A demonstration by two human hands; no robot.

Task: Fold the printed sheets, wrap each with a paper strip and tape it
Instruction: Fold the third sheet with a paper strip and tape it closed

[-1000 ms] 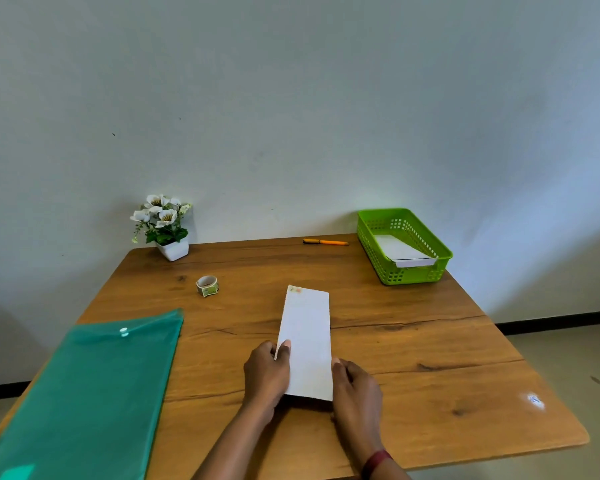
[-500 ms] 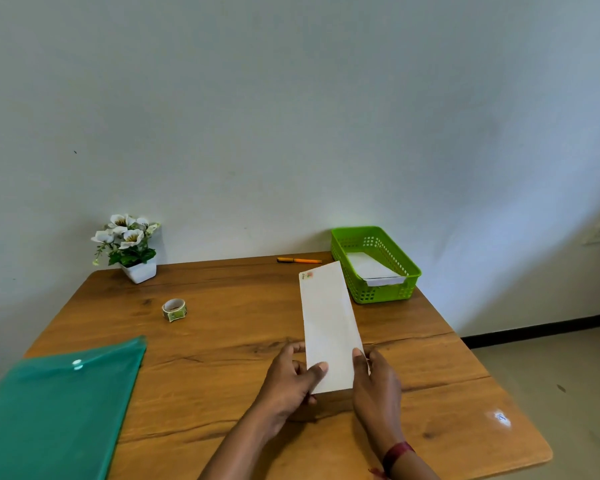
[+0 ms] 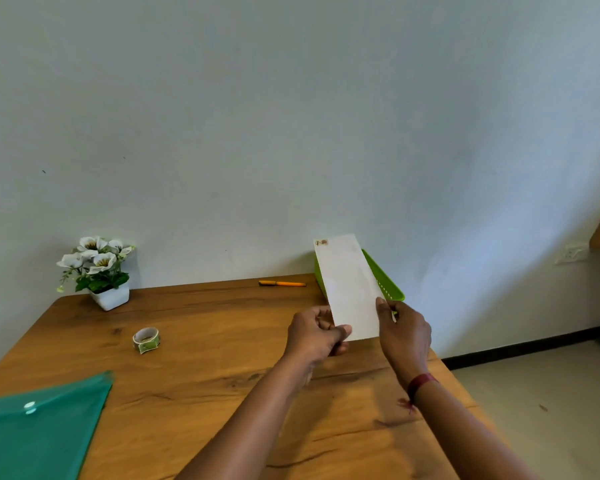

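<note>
**Sheet held up in both hands**

Head view: the sheet (image 3: 350,289) is folded into a long, narrow white panel. It is faintly mottled, with its edges crisp and straight. It stands nearly upright in the air above the table (image 3: 205,375), its top leaning slightly left, and it hides most of the green basket (image 3: 394,292) behind it.

The left hand (image 3: 314,336) pinches the lower left corner, thumb on the front and fingers curled behind. The right hand (image 3: 404,336) grips the lower right edge, thumb tip on the front. So the paper rises up and away from both hands, which sit at its bottom end.

A small reddish mark sits in the sheet's top left corner, too small to read. The tape (image 3: 146,339) lies on the table well to the left, and its green label is illegible as well.
</note>
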